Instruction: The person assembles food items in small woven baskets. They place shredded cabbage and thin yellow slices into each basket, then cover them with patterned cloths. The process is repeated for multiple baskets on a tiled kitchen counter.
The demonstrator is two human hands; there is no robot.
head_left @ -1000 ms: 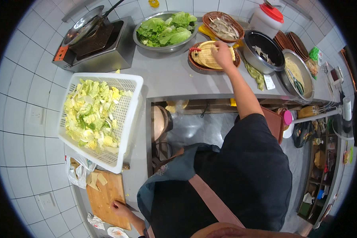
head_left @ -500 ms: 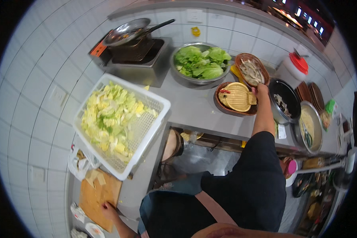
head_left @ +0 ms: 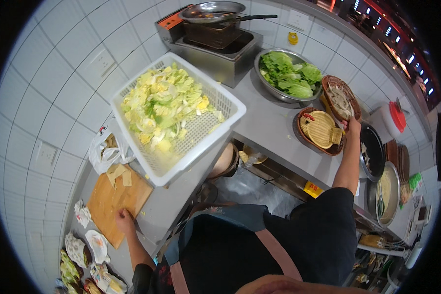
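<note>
Shows, at far left, a wooden cutting board [head_left: 100, 208] bearing tan sheet pieces [head_left: 118, 175]; rests the left hand [head_left: 125, 221] over its near edge with curled fingers, cannot tell whether gripping anything. Shows next a white plastic crate [head_left: 197, 130] of chopped leaves [head_left: 166, 103], then a steel bowl [head_left: 278, 95] of lettuce [head_left: 294, 76] and a low basket [head_left: 309, 142] with a woven yellow tray [head_left: 319, 130]. Reaches right hand [head_left: 350, 128] to the near rim of the wicker basket [head_left: 349, 89] of pale strips [head_left: 340, 102], between bowl and black-lined pot [head_left: 375, 147]; cannot tell whether pinching rim or strips.
</note>
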